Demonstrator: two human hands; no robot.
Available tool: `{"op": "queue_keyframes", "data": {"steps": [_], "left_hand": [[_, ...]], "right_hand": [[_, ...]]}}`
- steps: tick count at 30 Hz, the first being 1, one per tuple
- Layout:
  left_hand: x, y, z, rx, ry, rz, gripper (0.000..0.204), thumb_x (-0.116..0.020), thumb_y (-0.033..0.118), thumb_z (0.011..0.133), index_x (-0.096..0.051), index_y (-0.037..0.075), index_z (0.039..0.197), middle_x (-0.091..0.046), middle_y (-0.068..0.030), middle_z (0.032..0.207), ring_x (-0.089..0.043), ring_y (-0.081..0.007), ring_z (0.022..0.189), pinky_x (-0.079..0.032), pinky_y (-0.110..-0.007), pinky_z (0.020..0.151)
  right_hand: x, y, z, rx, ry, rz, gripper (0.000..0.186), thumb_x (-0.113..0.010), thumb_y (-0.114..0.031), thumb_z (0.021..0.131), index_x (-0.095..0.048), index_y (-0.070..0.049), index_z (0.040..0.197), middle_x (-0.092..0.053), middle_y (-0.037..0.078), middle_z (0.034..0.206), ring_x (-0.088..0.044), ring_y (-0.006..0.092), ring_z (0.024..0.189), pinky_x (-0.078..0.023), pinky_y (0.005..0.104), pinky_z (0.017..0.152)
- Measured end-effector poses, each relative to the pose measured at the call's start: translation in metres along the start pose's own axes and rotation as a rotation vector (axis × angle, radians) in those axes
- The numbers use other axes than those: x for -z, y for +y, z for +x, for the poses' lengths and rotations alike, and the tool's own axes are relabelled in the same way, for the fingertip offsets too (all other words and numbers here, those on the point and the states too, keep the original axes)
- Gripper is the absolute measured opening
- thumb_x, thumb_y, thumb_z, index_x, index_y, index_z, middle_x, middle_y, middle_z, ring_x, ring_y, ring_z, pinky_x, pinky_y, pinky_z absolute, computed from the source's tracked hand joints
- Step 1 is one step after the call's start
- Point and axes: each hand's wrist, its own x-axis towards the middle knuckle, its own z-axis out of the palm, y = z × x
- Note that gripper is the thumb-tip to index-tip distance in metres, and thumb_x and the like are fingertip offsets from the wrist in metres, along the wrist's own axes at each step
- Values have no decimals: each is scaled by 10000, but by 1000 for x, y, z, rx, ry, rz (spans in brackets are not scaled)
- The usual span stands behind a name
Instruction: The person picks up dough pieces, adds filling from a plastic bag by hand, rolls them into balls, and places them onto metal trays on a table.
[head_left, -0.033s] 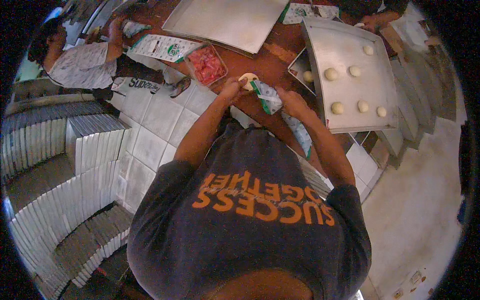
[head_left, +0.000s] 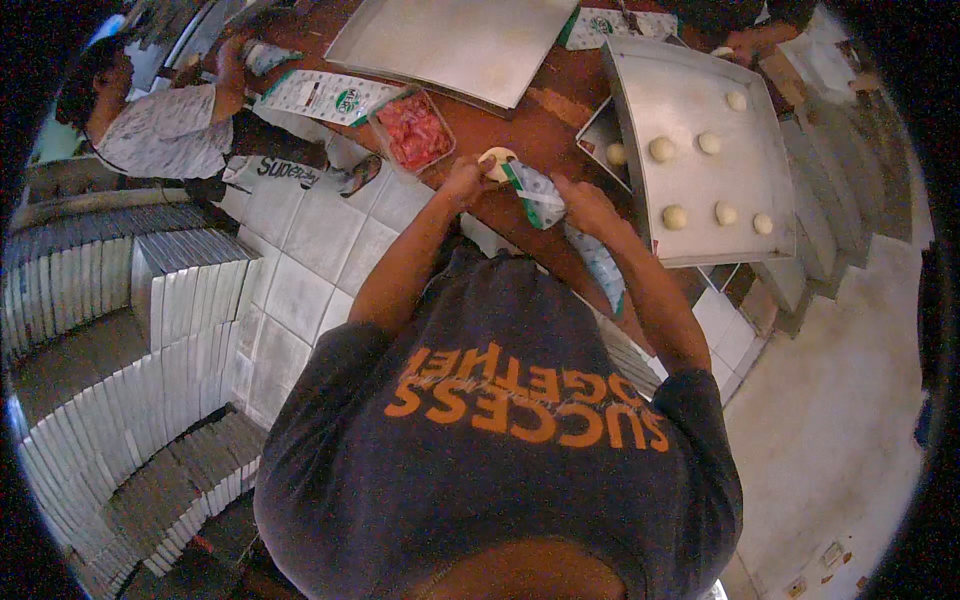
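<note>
My left hand (head_left: pixel 470 178) holds a pale flattened round of dough (head_left: pixel 498 156) over the brown worktable (head_left: pixel 545 130). My right hand (head_left: pixel 570 200) is closed on a white and green piping bag (head_left: pixel 533 195), its narrow end at the dough. A second bag (head_left: pixel 596 268) lies below my right hand. Just left of my hands sits a clear tub (head_left: pixel 413 127) of red chunky food. To the right, a tilted metal tray (head_left: pixel 740 175) holds several pale dough balls (head_left: pixel 661 148), with another ball (head_left: pixel 616 152) on a tray beneath.
A large tray (head_left: pixel 440 40) and printed packets (head_left: pixel 325 97) lie toward the back. A co-worker (head_left: pixel 155 125) works at upper left, another person's hand (head_left: pixel 745 42) at upper right. Stacked metal trays (head_left: pixel 190 340) stand at left on the tiled floor (head_left: pixel 300 255); more metal sheets (head_left: pixel 820 200) are at right.
</note>
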Motion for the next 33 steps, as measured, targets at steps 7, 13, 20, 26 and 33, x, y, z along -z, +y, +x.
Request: {"op": "queue_keyframes", "data": {"steps": [7, 13, 20, 26, 33], "left_hand": [[7, 11, 9, -27, -22, -230, 343, -504, 206, 865, -467, -49, 1092, -552, -145, 1036, -560, -252, 931, -498, -374, 793], [16, 48, 10, -79, -203, -490, 452, -595, 225, 805, -432, -43, 1131, -527, -160, 1097, -533, -283, 1004, -463, -391, 872], [-15, 62, -17, 74, -417, -350, 459, -522, 327, 853, -446, -7, 1158, -542, -126, 1074, -560, -246, 963, -501, -335, 801], [-33, 103, -16, 53, -522, -698, 551, -421, 463, 869, -387, 49, 1230, -482, -96, 1174, -474, -230, 1080, -417, -401, 883], [-76, 127, -50, 63, -554, -352, 489, -451, 482, 844, -418, 162, 1212, -490, -59, 1176, -455, -226, 1092, -379, -393, 919]], "right_hand": [[3, -1, 7, -2, -100, -17, 549, -604, -57, 643, -423, -88, 1160, -583, 244, 811, -560, 417, 783, -454, 471, 675], [-3, -12, 13, -62, 9, -88, 580, -668, -169, 669, -444, -36, 1188, -576, 207, 982, -546, 338, 943, -433, 398, 814], [57, -95, 66, -445, 429, 1144, 314, -616, -197, 785, -580, 26, 1003, -614, 104, 967, -583, 197, 849, -457, 290, 787], [57, -107, 90, -199, 810, 719, 172, -596, -64, 759, -634, 14, 908, -637, 92, 865, -605, 191, 788, -476, 312, 759], [88, -136, 79, -283, 1110, 899, 210, -636, -130, 727, -624, -2, 893, -606, 98, 964, -575, 202, 863, -453, 315, 770]]}}
